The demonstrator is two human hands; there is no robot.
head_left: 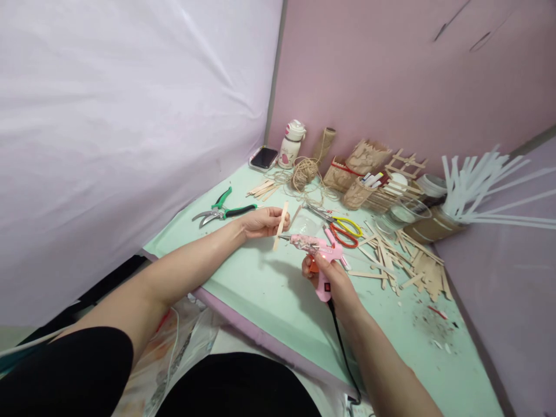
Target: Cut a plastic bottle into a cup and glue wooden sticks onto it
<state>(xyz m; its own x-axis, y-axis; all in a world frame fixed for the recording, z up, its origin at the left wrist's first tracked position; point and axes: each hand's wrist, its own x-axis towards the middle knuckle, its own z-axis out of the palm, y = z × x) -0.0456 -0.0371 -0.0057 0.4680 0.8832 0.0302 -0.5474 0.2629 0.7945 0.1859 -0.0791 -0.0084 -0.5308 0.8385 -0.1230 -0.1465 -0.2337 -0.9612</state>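
Note:
My left hand (pixel 263 222) is closed on a flat wooden craft stick (pixel 281 225), holding it upright and slightly tilted over the mint-green table (pixel 260 289). My right hand (pixel 332 277) grips the handle of a pink hot glue gun (pixel 313 248), whose black cord runs back toward me. The gun's nozzle points left and touches or nearly touches the stick's lower half.
Green-handled pruning shears (pixel 221 211) lie left of my left hand. Yellow and red scissors (pixel 343 229), a heap of wooden sticks (pixel 408 260), a twine ball (pixel 304 172), woven baskets, a phone (pixel 263 157), a small bottle (pixel 292 143) and a jar of white strips (pixel 469 191) crowd the back and right.

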